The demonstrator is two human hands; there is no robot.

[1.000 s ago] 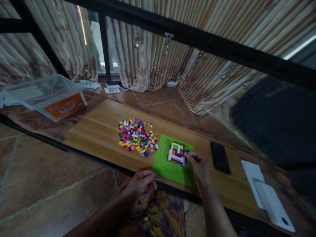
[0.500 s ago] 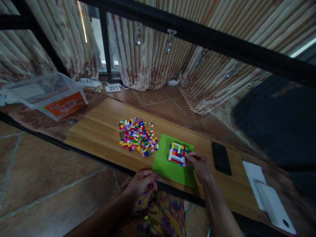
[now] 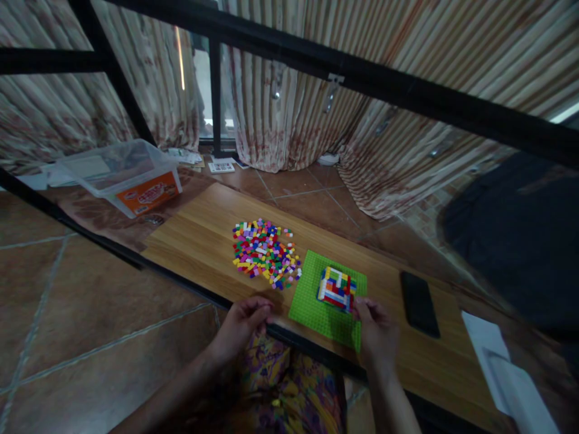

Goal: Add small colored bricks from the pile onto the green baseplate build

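Note:
A low, multicoloured block of toy building bricks (image 3: pixel 337 288) sits on a green studded baseplate (image 3: pixel 312 319). At its near right corner are the fingertips of my right hand (image 3: pixel 377 331); thumb and forefinger are pinched together, and whatever is between them is hidden. My left hand (image 3: pixel 248 320) hovers at the table's front edge, left of the baseplate. Its fingers are curled into a pinch, and I cannot make out anything in them. Beyond that hand lies a loose pile of small coloured bricks (image 3: pixel 265 253) on the wooden board.
A black phone (image 3: pixel 419 303) lies on the wooden board (image 3: pixel 194 235) right of the baseplate. A clear plastic box (image 3: pixel 131 178) with an orange label stands at the far left. White objects (image 3: pixel 511 374) rest at the right end. A dark metal bar (image 3: pixel 362 78) crosses above.
My left hand has moved left, away from the baseplate's near corner. My right fingertips have slid slightly nearer along the brick block's right side. The whole view has shifted a little.

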